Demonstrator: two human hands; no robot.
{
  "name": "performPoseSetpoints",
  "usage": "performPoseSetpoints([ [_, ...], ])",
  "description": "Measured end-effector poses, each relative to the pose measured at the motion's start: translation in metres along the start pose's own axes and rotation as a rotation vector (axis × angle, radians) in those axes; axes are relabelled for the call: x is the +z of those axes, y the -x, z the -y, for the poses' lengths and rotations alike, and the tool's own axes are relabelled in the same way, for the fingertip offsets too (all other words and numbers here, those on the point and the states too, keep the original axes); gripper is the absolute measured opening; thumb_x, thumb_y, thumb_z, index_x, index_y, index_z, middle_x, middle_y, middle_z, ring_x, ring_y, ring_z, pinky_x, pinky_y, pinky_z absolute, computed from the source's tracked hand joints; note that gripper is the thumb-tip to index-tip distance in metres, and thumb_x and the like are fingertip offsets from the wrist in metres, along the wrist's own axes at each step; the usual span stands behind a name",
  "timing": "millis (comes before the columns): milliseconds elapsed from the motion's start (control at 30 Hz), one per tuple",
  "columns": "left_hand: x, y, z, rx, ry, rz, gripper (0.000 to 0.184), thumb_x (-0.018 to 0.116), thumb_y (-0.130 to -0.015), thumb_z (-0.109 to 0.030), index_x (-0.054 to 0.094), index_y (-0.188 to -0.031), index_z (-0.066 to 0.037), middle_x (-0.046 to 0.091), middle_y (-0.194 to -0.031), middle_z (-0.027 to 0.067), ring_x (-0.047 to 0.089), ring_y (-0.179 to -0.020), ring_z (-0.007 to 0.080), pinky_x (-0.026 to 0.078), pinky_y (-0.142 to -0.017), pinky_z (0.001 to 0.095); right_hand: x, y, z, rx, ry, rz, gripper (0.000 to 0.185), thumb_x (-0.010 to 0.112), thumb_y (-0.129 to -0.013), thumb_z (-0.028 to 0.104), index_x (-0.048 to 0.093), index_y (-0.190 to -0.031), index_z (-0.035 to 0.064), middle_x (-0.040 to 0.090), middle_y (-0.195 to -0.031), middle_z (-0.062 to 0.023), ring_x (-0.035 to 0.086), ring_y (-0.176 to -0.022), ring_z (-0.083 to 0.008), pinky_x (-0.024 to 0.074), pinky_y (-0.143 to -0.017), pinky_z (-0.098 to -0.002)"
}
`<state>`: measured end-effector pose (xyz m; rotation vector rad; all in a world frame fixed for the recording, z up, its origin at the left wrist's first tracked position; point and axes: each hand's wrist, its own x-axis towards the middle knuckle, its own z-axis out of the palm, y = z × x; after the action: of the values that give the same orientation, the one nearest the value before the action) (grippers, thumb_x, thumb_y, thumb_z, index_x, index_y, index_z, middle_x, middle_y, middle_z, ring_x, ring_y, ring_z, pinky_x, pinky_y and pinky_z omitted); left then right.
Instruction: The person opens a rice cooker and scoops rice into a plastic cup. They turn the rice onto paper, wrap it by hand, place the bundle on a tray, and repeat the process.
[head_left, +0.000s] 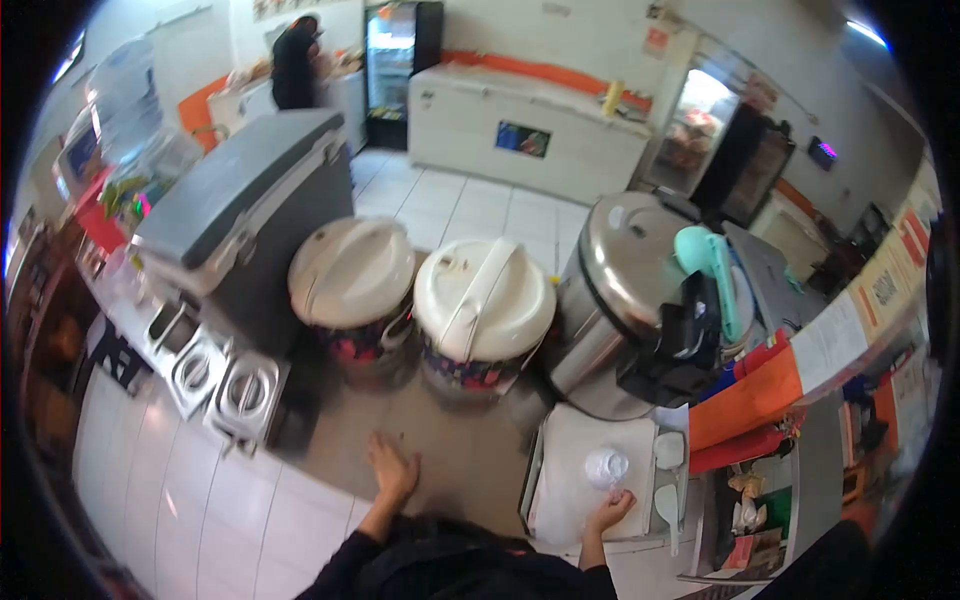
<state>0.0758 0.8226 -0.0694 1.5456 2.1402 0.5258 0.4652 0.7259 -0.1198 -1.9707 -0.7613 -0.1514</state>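
Observation:
My left hand [394, 470] is held over the brown counter [440, 440], fingers apart and nothing in it. At the lower right, my right hand [612, 510] has its fingers curled at the edge of a crumpled, whitish clear plastic item [606, 467], which lies on a white cloth [570, 480] in a tray. Whether the fingers grip it is too small to tell. Two round containers with white lids, a left one [352, 272] and a right one [485, 298], stand beyond my hands. Two light-coloured scoops [667, 506] lie at the tray's right side.
A large steel pot [625, 290] stands right of the lidded containers. A grey cooler box [235, 200] and lidded steel pans [245, 395] are on the left. Open shelves [745, 510] are at lower right. A person in black [294, 65] stands far back, near a white chest freezer [525, 130].

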Motion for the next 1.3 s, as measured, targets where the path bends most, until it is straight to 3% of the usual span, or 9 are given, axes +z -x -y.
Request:
performPoseSetpoints([
  [133, 0.053, -0.007, -0.023, -0.156, 0.050, -0.039, 0.087, 0.054, -0.079, -0.041, 0.007, -0.136, 0.005, 0.004, -0.142, 0.0242, 0.000, -0.133, 0.0356, 0.002, -0.106, 0.0438, -0.006, -0.003, 0.001, 0.079, -0.085, 0.059, 0.016, 0.052, -0.078, 0.005, 0.047, -0.093, -0.0016, 0.043, -0.090, -0.0100, 0.046, -0.076, -0.0216, 0.0373, -0.063, -0.0303],
  [267, 0.066, -0.028, -0.089, -0.109, 1.622, 0.382, 0.078, 0.050, -0.085, -0.040, 0.008, -0.138, -0.001, 0.006, -0.144, 0.0199, 0.007, -0.134, 0.0264, 0.006, -0.107, 0.0332, -0.009, -0.004, 0.001, 0.100, -0.181, 0.131, 0.019, 0.053, -0.079, 0.006, 0.047, -0.096, -0.0013, 0.044, -0.092, -0.0097, 0.047, -0.081, -0.0214, 0.0395, -0.069, -0.0302],
  [400, 0.085, -0.030, -0.120, 0.015, 1.461, 0.163, 0.071, 0.049, -0.086, -0.036, 0.016, -0.136, 0.002, 0.015, -0.142, 0.0211, 0.012, -0.133, 0.0255, 0.010, -0.107, 0.0318, -0.011, -0.010, -0.021, 0.012, -0.319, 0.190, 0.019, 0.056, -0.076, 0.005, 0.047, -0.090, -0.0022, 0.044, -0.095, -0.0116, 0.047, -0.083, -0.0227, 0.0395, -0.070, -0.0299],
  [500, 0.087, -0.049, -0.091, -0.110, 0.749, -0.411, 0.065, 0.050, -0.085, -0.034, 0.026, -0.132, 0.004, 0.022, -0.139, 0.0218, 0.014, -0.132, 0.0301, 0.010, -0.107, 0.0387, -0.023, -0.019, -0.023, -0.021, -0.331, 0.356, 0.019, 0.059, -0.075, 0.006, 0.047, -0.087, -0.0017, 0.046, -0.096, -0.0125, 0.047, -0.086, -0.0237, 0.0397, -0.072, -0.0303],
  [600, 0.061, -0.069, -0.062, -0.352, 0.194, -0.550, 0.068, 0.047, -0.085, -0.039, 0.025, -0.132, 0.004, 0.019, -0.140, 0.0225, 0.014, -0.131, 0.0339, 0.008, -0.106, 0.0451, -0.027, -0.027, -0.040, -0.074, -0.325, 0.485, 0.017, 0.060, -0.078, 0.005, 0.048, -0.087, -0.0012, 0.045, -0.093, -0.0069, 0.047, -0.071, -0.0122, 0.0419, -0.056, -0.0235],
  [700, 0.068, -0.076, -0.067, -0.302, 0.164, -0.381, 0.069, 0.044, -0.085, -0.042, 0.024, -0.132, 0.004, 0.019, -0.140, 0.0220, 0.013, -0.132, 0.0330, 0.009, -0.107, 0.0436, -0.028, -0.029, -0.040, -0.160, -0.348, 0.473, 0.017, 0.062, -0.076, 0.005, 0.047, -0.082, 0.0004, 0.045, -0.092, -0.0060, 0.044, -0.065, -0.0095, 0.0403, -0.050, -0.0217],
  [900, 0.145, -0.042, -0.153, 0.200, 0.941, 0.213, 0.064, 0.047, -0.087, -0.038, 0.025, -0.134, 0.000, 0.016, -0.143, 0.0163, 0.013, -0.133, 0.0258, 0.013, -0.107, 0.0333, -0.040, -0.030, -0.013, -0.079, -0.367, 0.538, 0.021, 0.063, -0.071, 0.004, 0.046, -0.083, 0.0002, 0.047, -0.091, -0.0105, 0.046, -0.074, -0.0192, 0.0393, -0.063, -0.0278],
  [1267, 0.150, 0.010, -0.164, 0.317, 0.863, -0.016, 0.062, 0.053, -0.083, -0.035, 0.033, -0.130, -0.001, 0.024, -0.138, 0.0213, 0.017, -0.131, 0.0317, 0.013, -0.106, 0.0372, -0.036, -0.034, -0.028, -0.170, -0.328, 0.467, 0.014, 0.058, -0.078, 0.007, 0.047, -0.085, 0.0017, 0.048, -0.092, -0.0085, 0.050, -0.076, -0.0158, 0.0421, -0.062, -0.0253],
  [1300, 0.147, 0.027, -0.173, 0.329, 0.865, 0.018, 0.062, 0.053, -0.083, -0.035, 0.033, -0.130, -0.001, 0.024, -0.138, 0.0213, 0.017, -0.131, 0.0317, 0.013, -0.106, 0.0372, -0.038, -0.038, -0.025, 0.180, -0.509, 0.579, 0.013, 0.056, -0.080, 0.011, 0.048, -0.088, 0.0034, 0.049, -0.092, -0.0074, 0.051, -0.077, -0.0158, 0.0436, -0.063, -0.0265],
])
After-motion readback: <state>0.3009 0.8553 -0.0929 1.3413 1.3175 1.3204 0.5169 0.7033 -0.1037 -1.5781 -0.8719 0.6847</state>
